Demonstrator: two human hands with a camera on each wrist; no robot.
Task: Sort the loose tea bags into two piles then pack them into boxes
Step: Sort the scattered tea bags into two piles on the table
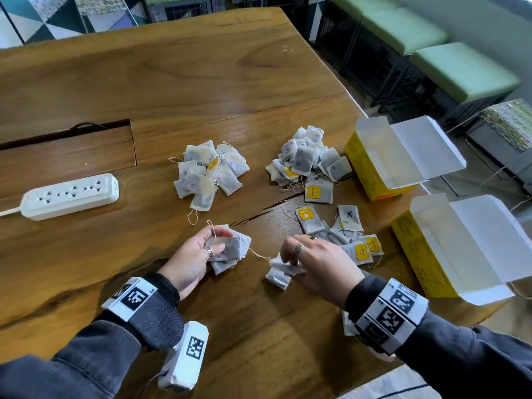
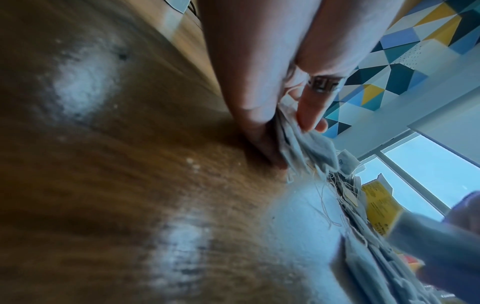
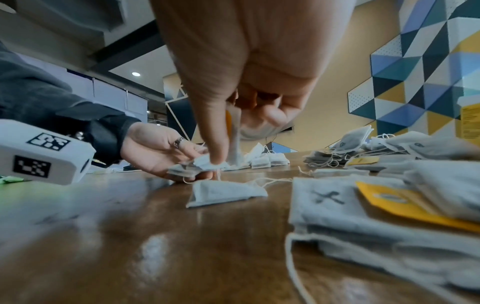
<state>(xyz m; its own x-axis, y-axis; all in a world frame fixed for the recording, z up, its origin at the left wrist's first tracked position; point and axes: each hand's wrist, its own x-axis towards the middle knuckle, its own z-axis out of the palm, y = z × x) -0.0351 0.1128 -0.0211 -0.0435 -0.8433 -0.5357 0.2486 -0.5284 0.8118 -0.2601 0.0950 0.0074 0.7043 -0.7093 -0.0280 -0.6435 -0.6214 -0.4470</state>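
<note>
My left hand [image 1: 198, 254] grips a small stack of tea bags [image 1: 230, 249], thumb on top; in the left wrist view the fingers [image 2: 309, 115] pinch those tea bags [image 2: 306, 150]. My right hand [image 1: 305, 260] pinches a tea bag [image 3: 235, 139] just above the table, with another tea bag [image 1: 277, 276] lying under it. Two sorted piles lie further back: a left pile [image 1: 208, 174] and a right pile [image 1: 309, 158]. Loose tea bags [image 1: 345, 234], some marked with an X or carrying yellow tags, lie to the right of my right hand. Two open yellow boxes [image 1: 371, 165] [image 1: 423, 254] stand at the right.
A white power strip [image 1: 72, 195] lies at the left of the wooden table [image 1: 172, 82], next to a recessed cable hatch [image 1: 66, 156]. The table's right edge runs just past the boxes. Green benches [image 1: 460, 67] stand beyond it.
</note>
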